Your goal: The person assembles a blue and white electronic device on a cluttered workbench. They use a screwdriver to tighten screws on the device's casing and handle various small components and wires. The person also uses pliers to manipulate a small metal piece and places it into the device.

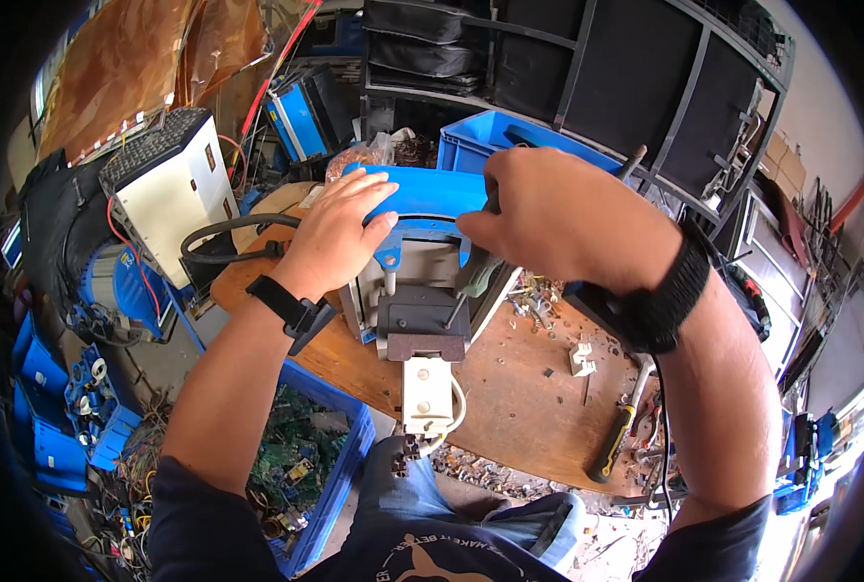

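A device with a blue metal cover (441, 192) stands on the wooden tabletop in front of me. My left hand (340, 228) lies on the cover's left side, fingers stretched out. Closed round a dark green screwdriver handle (477, 276) is my right hand (548, 209), at the cover's right side. The screwdriver's thin shaft slants down toward a dark grey block (422, 315) inside the device; its tip's exact contact I cannot tell. A white connector block (426, 393) with two round screw heads and a white cable sticks out toward me.
A hammer (621, 427) with a black-yellow handle lies at the right of the wooden table (519, 417), near a small white plastic part (581, 359) and loose screws. Lower left stands a blue crate (340, 485) of circuit boards. A blue bin (466, 145) sits behind the device.
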Available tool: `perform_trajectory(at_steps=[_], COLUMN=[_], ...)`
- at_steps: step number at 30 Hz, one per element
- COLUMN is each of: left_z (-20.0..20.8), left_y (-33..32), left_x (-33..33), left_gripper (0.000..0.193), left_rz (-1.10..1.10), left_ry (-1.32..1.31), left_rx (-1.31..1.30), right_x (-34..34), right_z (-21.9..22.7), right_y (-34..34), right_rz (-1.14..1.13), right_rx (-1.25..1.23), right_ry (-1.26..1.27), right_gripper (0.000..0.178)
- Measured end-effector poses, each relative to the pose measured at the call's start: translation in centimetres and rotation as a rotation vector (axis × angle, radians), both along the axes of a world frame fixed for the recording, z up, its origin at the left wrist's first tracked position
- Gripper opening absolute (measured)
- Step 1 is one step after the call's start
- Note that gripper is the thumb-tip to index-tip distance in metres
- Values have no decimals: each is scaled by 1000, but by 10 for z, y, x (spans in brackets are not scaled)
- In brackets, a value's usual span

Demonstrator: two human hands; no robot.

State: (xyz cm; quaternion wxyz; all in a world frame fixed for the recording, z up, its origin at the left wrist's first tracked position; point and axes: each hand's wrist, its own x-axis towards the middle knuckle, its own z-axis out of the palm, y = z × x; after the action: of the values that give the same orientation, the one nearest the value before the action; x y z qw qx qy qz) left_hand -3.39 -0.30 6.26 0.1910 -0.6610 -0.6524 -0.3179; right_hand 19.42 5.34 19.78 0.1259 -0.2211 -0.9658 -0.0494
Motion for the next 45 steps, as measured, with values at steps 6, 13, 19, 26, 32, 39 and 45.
perform_trajectory(at_steps=[6, 13, 19, 26, 32, 39, 45], left_z=[0, 3, -2, 0, -1, -2, 0], left_y=[3, 1, 3, 4, 2, 8, 5], left_x=[-3, 1, -2, -1, -6, -7, -4], left_gripper=[38, 36, 34, 35, 35, 35, 36], left_rz=[-26, -23, -8, -19, -15, -29, -18], left_ry=[-20, -11, -20, -5, -13, 7, -5], left_rx=[5, -1, 26, 25, 24, 49, 27], right_x=[-7, -13, -8, 5, -7, -4, -3], right_z=[9, -6, 1, 12, 8, 18, 7], right_y=[6, 18, 12, 30, 13, 1, 17], right_rz=[66, 28, 122, 257, 186, 163, 484], right_rx=[-26, 21, -124, -236, 381, -108, -101], right_ry=[-80, 45, -20, -102, -353, -181, -87], right_gripper=[52, 46, 31, 36, 35, 33, 38])
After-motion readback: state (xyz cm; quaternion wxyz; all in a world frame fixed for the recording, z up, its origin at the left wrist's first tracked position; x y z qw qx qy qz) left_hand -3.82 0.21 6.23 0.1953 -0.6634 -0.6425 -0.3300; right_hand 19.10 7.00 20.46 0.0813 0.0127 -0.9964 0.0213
